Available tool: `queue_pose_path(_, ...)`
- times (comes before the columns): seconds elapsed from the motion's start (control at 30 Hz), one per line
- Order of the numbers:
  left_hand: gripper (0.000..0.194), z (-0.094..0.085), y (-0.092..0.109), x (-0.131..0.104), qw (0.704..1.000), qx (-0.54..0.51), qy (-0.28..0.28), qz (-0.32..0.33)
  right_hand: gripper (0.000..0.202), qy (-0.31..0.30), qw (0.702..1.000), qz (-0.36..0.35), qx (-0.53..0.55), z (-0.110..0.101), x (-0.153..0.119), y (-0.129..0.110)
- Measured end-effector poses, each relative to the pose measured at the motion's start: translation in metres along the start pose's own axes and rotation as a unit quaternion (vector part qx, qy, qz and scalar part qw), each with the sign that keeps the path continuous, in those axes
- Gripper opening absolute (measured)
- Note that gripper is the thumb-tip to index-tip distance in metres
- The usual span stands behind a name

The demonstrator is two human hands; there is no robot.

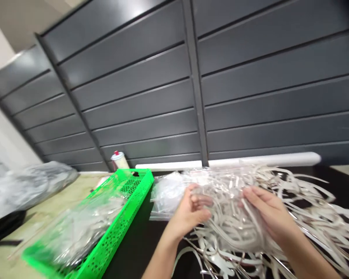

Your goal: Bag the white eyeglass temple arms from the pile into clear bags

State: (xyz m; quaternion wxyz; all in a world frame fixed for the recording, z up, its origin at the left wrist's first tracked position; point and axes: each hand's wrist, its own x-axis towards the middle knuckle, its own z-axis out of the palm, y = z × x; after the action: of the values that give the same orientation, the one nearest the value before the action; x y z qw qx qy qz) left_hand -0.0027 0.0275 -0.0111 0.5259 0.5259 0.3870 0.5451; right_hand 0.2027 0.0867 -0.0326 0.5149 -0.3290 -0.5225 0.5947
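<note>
Between my hands is a clear plastic bag (231,228) filled with tangled pale, flat strips. My left hand (190,213) grips the bag's left side with curled fingers. On the other side my right hand (269,213) is closed on its edge, thumb on top. Blur hides the exact finger contact. Beneath and to the right spreads a heap of loose whitish strips (314,217), some with shiny metallic-looking edges. Left of my left hand lies a stack of clear plastic bags (170,190).
A green perforated basket (125,217) holding filled plastic bags (87,228) stands at left on the dark table (133,248). Behind it is a bottle with a red tip (119,159). White rolls (267,159) lie along the grey panel wall (151,97). Grey plastic sheeting (31,186) sits far left.
</note>
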Motion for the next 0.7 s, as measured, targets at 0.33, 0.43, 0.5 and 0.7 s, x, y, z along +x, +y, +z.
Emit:
queue_pose_path(0.33,0.046,0.007,-0.014,0.002,0.995,-0.01,0.086,-0.053,0.029,0.089,0.996,-0.014,-0.028,-0.015,-0.004,-0.005)
queue_pose_path(0.43,0.044,-0.031,-0.005,0.005,0.981,0.019,0.19,-0.028,0.019,0.097,0.993,-0.052,-0.039,-0.027,-0.007,-0.012)
queue_pose_path(0.5,0.036,-0.068,0.005,0.007,0.96,0.048,0.276,-0.017,0.015,0.103,0.992,-0.068,-0.038,-0.033,-0.009,-0.013)
queue_pose_path(0.7,0.03,-0.168,0.057,-0.006,0.849,0.148,0.507,0.025,0.027,0.119,0.98,-0.128,-0.099,-0.034,-0.014,-0.014)
